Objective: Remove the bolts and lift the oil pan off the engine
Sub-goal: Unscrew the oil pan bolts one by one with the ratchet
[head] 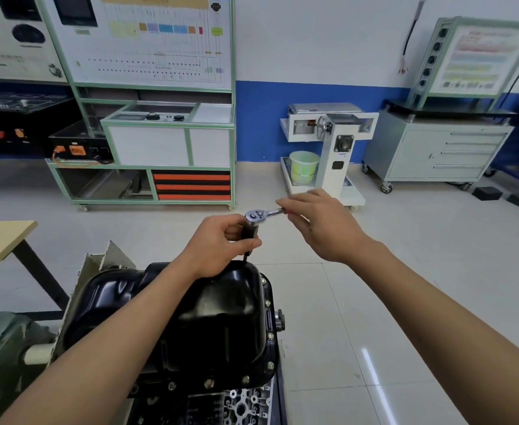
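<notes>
- the oil pan, bolts in its flange, is sitting on the engine below both grips.
- the left hand is curling round the extension under the ratchet, probably steadying it on a far bolt.
- just beyond, the right hand is pinching the handle, ready to swing it.

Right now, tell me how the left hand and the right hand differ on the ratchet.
The left hand curls round the dark upright shaft below the ratchet; the right hand pinches its handle. The left hand sits over the far edge of the pan; the right hand hangs over the floor. Both hold the same tool.
</notes>
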`<state>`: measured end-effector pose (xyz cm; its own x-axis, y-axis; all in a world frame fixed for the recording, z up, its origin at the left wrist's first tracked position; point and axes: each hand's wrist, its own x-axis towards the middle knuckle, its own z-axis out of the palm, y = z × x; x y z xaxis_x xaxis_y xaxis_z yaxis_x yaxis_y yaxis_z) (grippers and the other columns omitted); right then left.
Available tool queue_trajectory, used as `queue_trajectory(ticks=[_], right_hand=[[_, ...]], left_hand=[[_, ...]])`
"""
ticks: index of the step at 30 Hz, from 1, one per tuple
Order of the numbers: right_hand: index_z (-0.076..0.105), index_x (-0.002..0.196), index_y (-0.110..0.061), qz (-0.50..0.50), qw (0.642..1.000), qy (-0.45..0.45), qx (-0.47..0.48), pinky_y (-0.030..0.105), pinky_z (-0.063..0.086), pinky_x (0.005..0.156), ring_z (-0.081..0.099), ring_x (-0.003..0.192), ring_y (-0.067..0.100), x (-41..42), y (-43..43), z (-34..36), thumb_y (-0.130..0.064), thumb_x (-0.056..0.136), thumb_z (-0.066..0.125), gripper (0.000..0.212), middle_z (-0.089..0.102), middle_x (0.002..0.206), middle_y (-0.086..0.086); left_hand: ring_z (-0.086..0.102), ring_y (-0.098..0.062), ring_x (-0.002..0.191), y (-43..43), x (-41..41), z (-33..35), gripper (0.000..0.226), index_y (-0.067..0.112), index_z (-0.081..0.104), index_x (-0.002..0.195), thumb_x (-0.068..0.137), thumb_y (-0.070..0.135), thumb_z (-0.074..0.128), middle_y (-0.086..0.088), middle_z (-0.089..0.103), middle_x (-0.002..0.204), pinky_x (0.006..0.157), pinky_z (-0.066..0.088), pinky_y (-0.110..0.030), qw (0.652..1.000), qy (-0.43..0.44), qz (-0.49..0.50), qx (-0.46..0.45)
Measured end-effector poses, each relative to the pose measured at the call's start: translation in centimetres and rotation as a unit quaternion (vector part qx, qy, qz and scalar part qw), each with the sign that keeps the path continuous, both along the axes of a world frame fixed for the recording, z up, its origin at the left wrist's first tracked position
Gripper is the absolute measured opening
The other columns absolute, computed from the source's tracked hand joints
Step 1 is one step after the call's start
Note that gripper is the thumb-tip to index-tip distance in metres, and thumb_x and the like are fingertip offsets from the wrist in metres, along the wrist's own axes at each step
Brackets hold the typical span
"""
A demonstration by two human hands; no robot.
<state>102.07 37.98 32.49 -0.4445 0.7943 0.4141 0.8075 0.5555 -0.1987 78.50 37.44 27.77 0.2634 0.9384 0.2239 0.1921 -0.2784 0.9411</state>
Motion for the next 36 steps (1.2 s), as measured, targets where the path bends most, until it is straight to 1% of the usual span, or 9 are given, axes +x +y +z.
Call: queue_trajectory(ticks=[3,7,11,15,19,21,28,32,36], right_hand=[[0.07,0.114,-0.027,-0.008,1.0,0.006,0.005,0.042,0.048,0.075,0.058,0.088,0.022,1.0,-1.9,0.0,-0.034,0.102,0.055,0.021,0.072,0.097,-0.007],[0.068,0.089,-0.022,-0.01,0.997,0.057,-0.05,0.036,0.046,0.057,0.042,0.056,0.017,0.3,-5.5,-0.2,-0.043,0.092,0.065,0.021,0.053,0.059,-0.003],[0.063,0.075,-0.022,-0.035,0.993,0.082,-0.076,0.032,0.041,0.056,0.043,0.054,0.019,-2.7,-8.3,-1.3,-0.056,0.088,0.06,0.036,0.057,0.057,-0.001],[0.069,0.082,-0.023,-0.076,0.994,0.053,-0.062,0.031,0.046,0.059,0.052,0.058,0.018,-3.7,-8.4,-0.9,-0.056,0.089,0.055,0.036,0.066,0.065,-0.003],[0.068,0.087,-0.025,-0.08,0.995,0.024,-0.058,0.032,0.041,0.055,0.053,0.061,0.015,-2.5,-7.6,0.0,-0.05,0.091,0.06,0.027,0.063,0.063,-0.005],[0.065,0.085,-0.025,-0.075,0.995,0.003,-0.068,0.031,0.034,0.052,0.047,0.059,0.013,-1.7,-6.8,0.8,-0.045,0.093,0.061,0.022,0.056,0.06,-0.004],[0.068,0.096,-0.021,-0.071,0.994,-0.081,-0.035,0.041,0.049,0.07,0.057,0.085,0.03,-2.1,-2.4,2.9,-0.026,0.1,0.053,0.016,0.067,0.084,0.002],[0.068,0.113,-0.02,-0.051,0.992,-0.118,-0.012,0.046,0.049,0.09,0.053,0.122,0.032,-3.2,0.2,2.9,-0.013,0.101,0.048,0.024,0.068,0.119,-0.001],[0.065,0.132,-0.02,0.008,0.995,-0.094,-0.016,0.049,0.038,0.109,0.036,0.145,0.031,-4.2,2.1,3.1,-0.003,0.1,0.047,0.04,0.055,0.146,-0.004]], left_hand=[[0.067,-0.02,0.074,0.0,0.0,-0.1,0.015,0.005,0.071,0.097,0.086,-0.004,0.076,-0.011,0.073,0.084,0.082,0.06,-0.042,1.0,0.007,0.01,0.008],[0.07,-0.022,0.075,-0.1,0.1,0.0,0.018,0.001,0.071,0.1,0.084,0.0,0.079,-0.013,0.076,0.085,0.085,0.061,-0.044,0.999,0.016,0.03,0.026],[0.072,-0.021,0.075,-0.3,-0.1,-0.1,0.019,0.002,0.07,0.098,0.083,0.001,0.081,-0.007,0.077,0.085,0.08,0.061,-0.041,0.999,0.014,0.031,0.04],[0.074,-0.019,0.079,-0.2,-0.3,-0.2,0.018,0.01,0.072,0.098,0.084,0.003,0.08,-0.002,0.078,0.089,0.077,0.06,-0.033,0.998,0.008,0.032,0.044],[0.07,-0.032,0.077,-0.2,-0.4,-0.2,0.024,0.035,0.073,0.09,0.085,0.012,0.08,0.001,0.074,0.084,0.076,0.061,-0.042,0.997,0.033,0.029,0.062],[0.066,-0.035,0.076,-0.3,-0.4,-0.1,0.018,0.033,0.073,0.09,0.084,0.017,0.077,-0.002,0.072,0.085,0.076,0.06,-0.047,0.997,0.043,0.011,0.066],[0.061,-0.009,0.069,-0.5,-0.2,0.4,0.024,0.045,0.069,0.081,0.082,0.022,0.075,0.013,0.068,0.079,0.072,0.051,-0.023,0.998,0.049,-0.002,0.049],[0.065,-0.016,0.07,-0.4,-0.3,0.1,0.019,0.025,0.069,0.092,0.089,0.008,0.074,0.005,0.071,0.086,0.076,0.059,-0.046,0.999,0.035,-0.016,0.032],[0.064,-0.022,0.07,-0.4,-0.1,0.2,0.021,0.02,0.07,0.097,0.091,0.0,0.072,-0.005,0.069,0.086,0.079,0.059,-0.052,1.0,0.016,-0.009,0.017]])
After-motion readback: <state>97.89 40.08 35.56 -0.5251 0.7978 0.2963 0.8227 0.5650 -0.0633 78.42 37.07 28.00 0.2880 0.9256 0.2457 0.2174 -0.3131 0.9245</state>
